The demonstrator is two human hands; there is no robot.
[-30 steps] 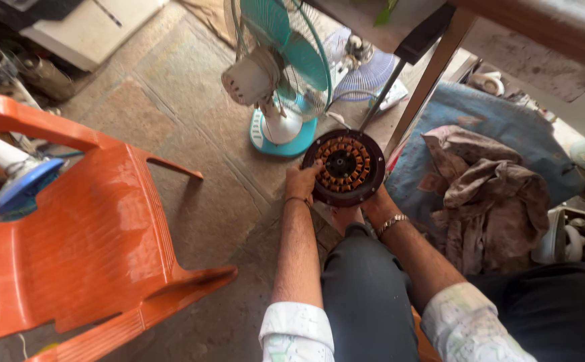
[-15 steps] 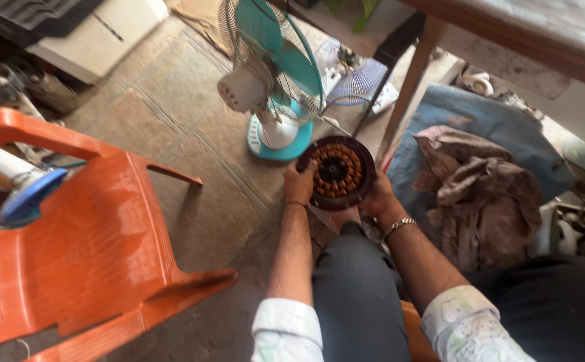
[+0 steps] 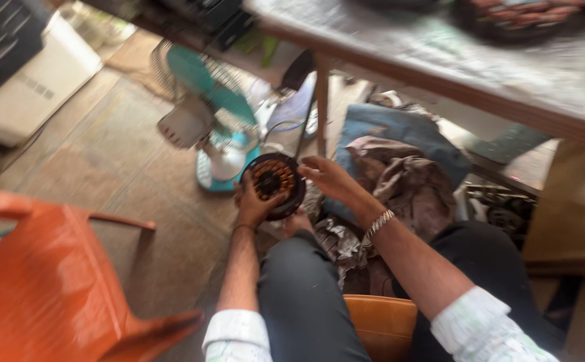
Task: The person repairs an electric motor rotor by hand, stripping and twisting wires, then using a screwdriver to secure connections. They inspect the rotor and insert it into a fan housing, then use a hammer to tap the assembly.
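The round motor stator [image 3: 273,184] is sitting face-up just beyond the person's knee, near the teal fan [image 3: 215,124]. The left hand [image 3: 252,204] is cupping its near-left rim, fingers curled, while the right hand [image 3: 329,177] is hovering open-fingered at its right edge, equally close

White sleeves, seemingly faintly patterned though blurred, are rolled up both forearms. Just behind the right hand [image 3: 329,179] sits a silvery bracelet [image 3: 379,222]; dark grey trousers [image 3: 306,302] cover the legs.

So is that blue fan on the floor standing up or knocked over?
Standing up. The teal fan rests on its round base on the floor, head raised, just beyond the left hand holding the round motor part.
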